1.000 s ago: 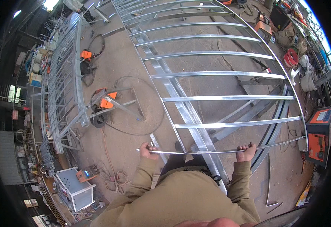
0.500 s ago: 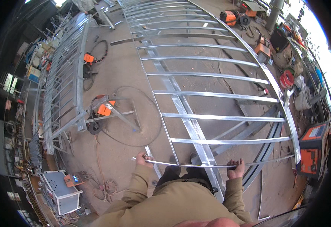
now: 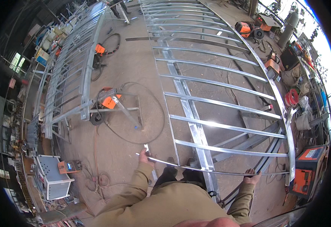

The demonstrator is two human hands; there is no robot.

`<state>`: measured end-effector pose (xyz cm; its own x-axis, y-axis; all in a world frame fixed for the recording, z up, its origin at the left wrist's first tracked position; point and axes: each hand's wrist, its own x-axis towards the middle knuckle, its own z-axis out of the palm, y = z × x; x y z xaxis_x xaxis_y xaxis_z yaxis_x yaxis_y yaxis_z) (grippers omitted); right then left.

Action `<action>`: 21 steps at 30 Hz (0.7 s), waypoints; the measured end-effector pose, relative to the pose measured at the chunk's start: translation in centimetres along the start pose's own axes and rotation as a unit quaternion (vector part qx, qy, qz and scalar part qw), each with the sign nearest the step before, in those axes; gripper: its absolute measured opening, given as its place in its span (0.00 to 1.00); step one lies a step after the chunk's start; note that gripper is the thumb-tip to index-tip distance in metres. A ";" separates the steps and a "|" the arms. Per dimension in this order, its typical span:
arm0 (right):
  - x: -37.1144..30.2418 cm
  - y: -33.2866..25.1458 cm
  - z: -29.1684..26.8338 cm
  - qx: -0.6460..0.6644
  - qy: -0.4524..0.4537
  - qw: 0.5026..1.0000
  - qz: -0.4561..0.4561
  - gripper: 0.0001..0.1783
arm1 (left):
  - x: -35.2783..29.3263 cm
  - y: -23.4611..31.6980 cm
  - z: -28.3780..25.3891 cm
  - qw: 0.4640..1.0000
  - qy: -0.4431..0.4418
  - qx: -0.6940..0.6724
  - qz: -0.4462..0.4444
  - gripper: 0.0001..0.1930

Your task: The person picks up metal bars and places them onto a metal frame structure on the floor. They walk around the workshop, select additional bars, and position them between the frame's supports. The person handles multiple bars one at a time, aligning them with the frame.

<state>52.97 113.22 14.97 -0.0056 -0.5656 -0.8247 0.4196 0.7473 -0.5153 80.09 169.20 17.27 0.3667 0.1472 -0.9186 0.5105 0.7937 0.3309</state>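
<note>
The thin metal bar (image 3: 224, 173) seems stiff, rather light, perhaps slippery; a wide hold suits it; left hand (image 3: 145, 157) and right hand (image 3: 252, 178) have fingers curled round it.

To my left, an orange device with a lit screen (image 3: 69, 167) is just beside a grey box (image 3: 49, 176). A black cable (image 3: 133, 143) loops across the floor (image 3: 135, 64). On my right I see an orange-and-black machine (image 3: 305, 177), a red container (image 3: 292, 98) and, farther off, a grey cylinder (image 3: 289, 28).
</note>
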 end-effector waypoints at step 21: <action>-2.6 1.9 0.5 0.067 -0.139 0.986 0.064 0.19 | 0.2 -4.5 0.3 0.998 0.003 0.012 0.055 0.16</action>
<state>54.24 115.92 16.25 0.2964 -0.5566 -0.7761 0.5165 0.7770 -0.3600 78.06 165.50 15.65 0.4166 0.2366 -0.8777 0.4856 0.7583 0.4349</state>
